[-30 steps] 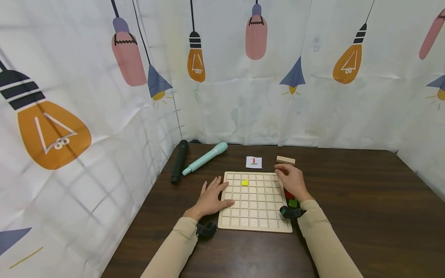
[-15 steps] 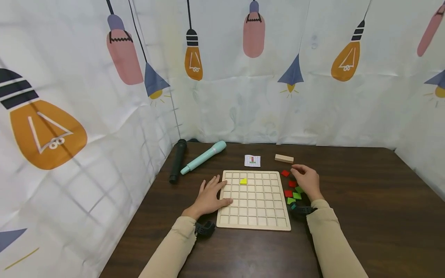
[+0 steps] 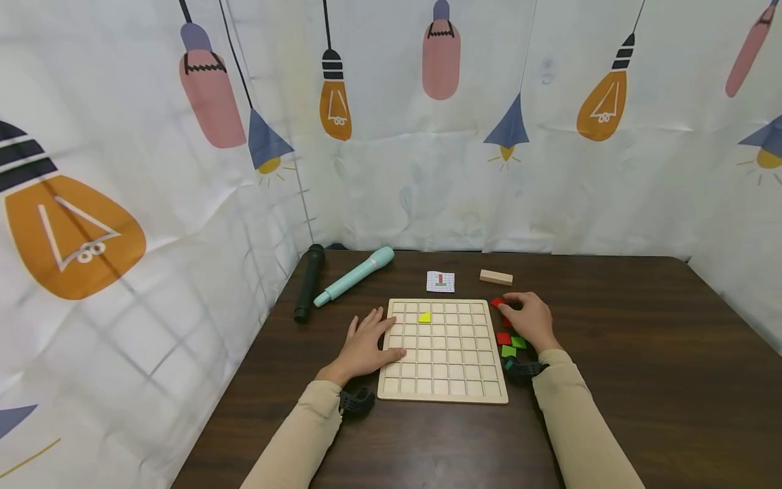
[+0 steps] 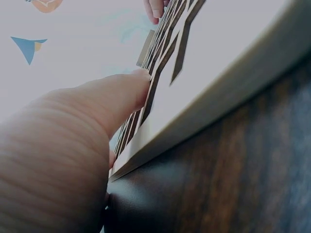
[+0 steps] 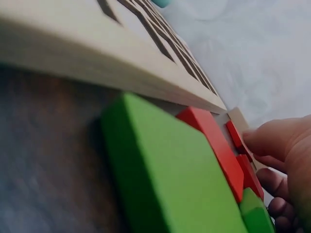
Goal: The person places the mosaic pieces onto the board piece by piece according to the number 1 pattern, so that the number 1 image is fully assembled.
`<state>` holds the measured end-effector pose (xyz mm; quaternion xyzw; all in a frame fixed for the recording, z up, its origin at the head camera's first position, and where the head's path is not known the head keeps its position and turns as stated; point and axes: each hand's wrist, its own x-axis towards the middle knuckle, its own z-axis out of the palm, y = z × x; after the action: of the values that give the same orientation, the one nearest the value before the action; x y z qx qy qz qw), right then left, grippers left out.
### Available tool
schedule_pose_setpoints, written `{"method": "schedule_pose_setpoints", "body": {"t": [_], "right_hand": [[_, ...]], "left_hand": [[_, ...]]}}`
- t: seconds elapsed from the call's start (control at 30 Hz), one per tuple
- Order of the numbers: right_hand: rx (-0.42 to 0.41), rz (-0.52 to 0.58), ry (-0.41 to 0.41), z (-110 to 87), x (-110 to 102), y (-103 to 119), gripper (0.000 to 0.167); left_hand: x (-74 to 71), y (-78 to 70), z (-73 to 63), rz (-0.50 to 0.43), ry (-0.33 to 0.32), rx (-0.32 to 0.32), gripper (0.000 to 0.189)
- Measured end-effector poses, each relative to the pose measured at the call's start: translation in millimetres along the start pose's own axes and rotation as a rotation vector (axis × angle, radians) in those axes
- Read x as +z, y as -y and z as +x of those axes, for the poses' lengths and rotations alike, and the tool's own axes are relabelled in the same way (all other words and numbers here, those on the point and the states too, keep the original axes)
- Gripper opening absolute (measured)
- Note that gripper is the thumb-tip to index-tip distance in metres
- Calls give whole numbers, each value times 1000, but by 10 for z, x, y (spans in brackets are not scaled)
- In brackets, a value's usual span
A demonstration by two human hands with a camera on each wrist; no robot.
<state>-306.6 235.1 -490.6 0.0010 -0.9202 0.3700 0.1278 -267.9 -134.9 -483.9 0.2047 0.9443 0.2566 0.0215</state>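
A pale wooden grid board point(image 3: 442, 370) lies on the table with one yellow tile point(image 3: 424, 318) in an upper-row cell. My left hand point(image 3: 362, 346) rests with spread fingers on the board's left edge, its thumb point(image 4: 126, 90) lying over the rim. Beyond the board's upper right corner, my right hand point(image 3: 530, 319) pinches a red tile point(image 3: 496, 301) between thumb and forefinger. Below that hand, another red tile point(image 3: 504, 338) and green tiles point(image 3: 508, 351) lie beside the board's right edge. Part of this group is hidden under the hand.
A small printed grid card point(image 3: 440, 282) lies behind the board, with a wooden block point(image 3: 496, 277) to its right. At the back left are a black cylindrical stick point(image 3: 309, 284) and a mint-green microphone-shaped stick point(image 3: 354, 276). A patterned curtain point(image 3: 391, 170) hangs behind the table.
My right hand moved from the board's upper right corner out to the right, then back left onto the farthest red tile. The left hand stays on the board's edge.
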Motion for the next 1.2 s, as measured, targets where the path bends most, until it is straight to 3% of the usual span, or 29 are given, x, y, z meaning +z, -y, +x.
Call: {"method": "schedule_pose_setpoints", "body": {"t": [0.37,0.77,0.97,1.2], "right_hand": [[-37,-82,-26,-5,17,-7,36],[-50,-55,-32,11,82,19,33],[-12,9,41,17,38,96,36],[-85,49,116,16,11,302,36]], "left_hand": [[31,-21,23,-7,-4,5,77],[12,32,-12,8,-3,-8,77],[4,32,-17,6,0,-13,77],[4,23,-7,0,-6,-2,77]]}}
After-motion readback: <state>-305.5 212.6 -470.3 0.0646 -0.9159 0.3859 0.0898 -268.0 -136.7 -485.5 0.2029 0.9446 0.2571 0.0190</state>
